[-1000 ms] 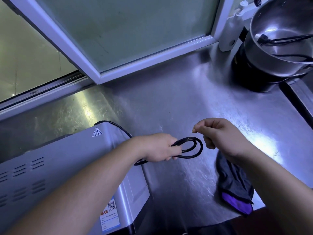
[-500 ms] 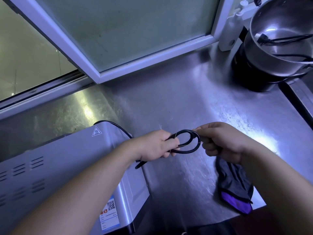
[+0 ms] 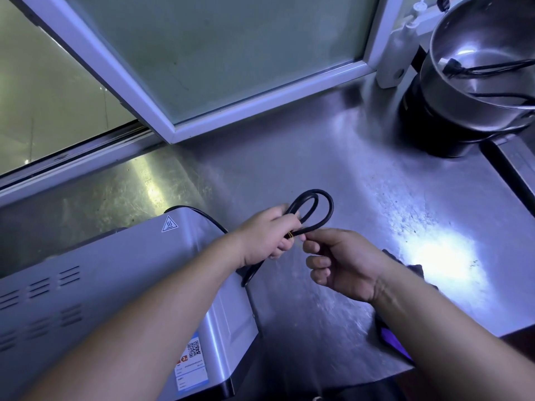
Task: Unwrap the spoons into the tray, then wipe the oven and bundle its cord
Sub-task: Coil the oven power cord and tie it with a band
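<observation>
A silver oven (image 3: 121, 287) with vent slots and a heat warning sticker sits at the lower left of the steel counter. Its black cord (image 3: 317, 206) is folded into loops that stick up above my left hand (image 3: 266, 235), which grips the bundle. A thin yellowish tie shows at the cord just where my right hand (image 3: 344, 264) pinches it with thumb and forefinger, right beside the left hand. More cord runs from behind the oven's back corner. No spoons or tray are in view.
A dark cloth with a purple edge (image 3: 405, 285) lies on the counter (image 3: 333, 157) under my right forearm. A steel pot (image 3: 477, 70) holding black cables stands on a black base at the far right. A white-framed window (image 3: 202, 68) runs along the back.
My left hand raised the looped cord and turned it more upright. My right hand dropped from the loop's top to the bundle's waist, pinching at the tie close to the left hand.
</observation>
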{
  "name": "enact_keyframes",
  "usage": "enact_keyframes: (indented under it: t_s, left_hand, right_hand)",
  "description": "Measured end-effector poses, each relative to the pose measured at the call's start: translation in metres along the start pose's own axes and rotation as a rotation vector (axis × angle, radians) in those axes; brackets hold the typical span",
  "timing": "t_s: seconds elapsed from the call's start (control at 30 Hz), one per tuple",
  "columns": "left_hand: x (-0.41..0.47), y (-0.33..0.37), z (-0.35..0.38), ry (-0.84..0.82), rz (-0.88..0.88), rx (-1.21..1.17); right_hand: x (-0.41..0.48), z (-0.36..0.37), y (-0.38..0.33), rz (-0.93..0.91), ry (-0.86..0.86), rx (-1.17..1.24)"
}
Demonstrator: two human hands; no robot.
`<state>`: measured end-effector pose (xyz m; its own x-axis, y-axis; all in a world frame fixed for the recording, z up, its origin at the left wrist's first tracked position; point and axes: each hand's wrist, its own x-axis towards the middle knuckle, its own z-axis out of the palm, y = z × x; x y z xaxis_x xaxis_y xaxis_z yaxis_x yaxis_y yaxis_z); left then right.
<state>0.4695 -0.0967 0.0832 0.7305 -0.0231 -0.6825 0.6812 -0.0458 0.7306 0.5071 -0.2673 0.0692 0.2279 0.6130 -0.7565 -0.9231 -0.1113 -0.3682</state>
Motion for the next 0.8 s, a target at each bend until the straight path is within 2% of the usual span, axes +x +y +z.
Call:
enact_keyframes:
  t_s: [0.1, 0.2, 0.33, 0.4, 0.6, 0.67, 0.73, 0.8]
  left_hand:
    - [0.002, 0.0, -0.001, -0.004, 0.057, 0.0]
    - [0.004, -0.001, -0.005, -0.023, 0.083, 0.068]
    - [0.004, -0.004, -0.015, 0.024, -0.027, 0.385]
    - [0.005, -0.004, -0.018, 0.065, -0.072, 0.461]
    - [0.013, -0.013, -0.02, 0.101, 0.028, 0.683]
    - [0.016, -0.019, -0.019, 0.091, 0.065, 0.787]
    - [0.021, -0.024, -0.014, 0.109, 0.088, 0.872]
    - [0.029, -0.03, -0.008, 0.171, 0.08, 0.878]
  right_hand:
    - [0.003, 0.002, 0.002, 0.034, -0.017, -0.036]
    - [0.007, 0.001, 0.005, 0.008, 0.04, -0.002]
    - [0.012, -0.002, 0.009, -0.051, 0.176, 0.061]
    - [0.014, -0.004, 0.012, -0.08, 0.199, 0.085]
    - [0.013, -0.007, 0.002, -0.179, 0.192, 0.236]
    - [0.014, -0.011, -0.005, -0.218, 0.179, 0.165]
    - [0.017, -0.013, -0.006, -0.235, 0.183, -0.02]
    - [0.023, -0.011, 0.001, -0.247, 0.199, -0.144]
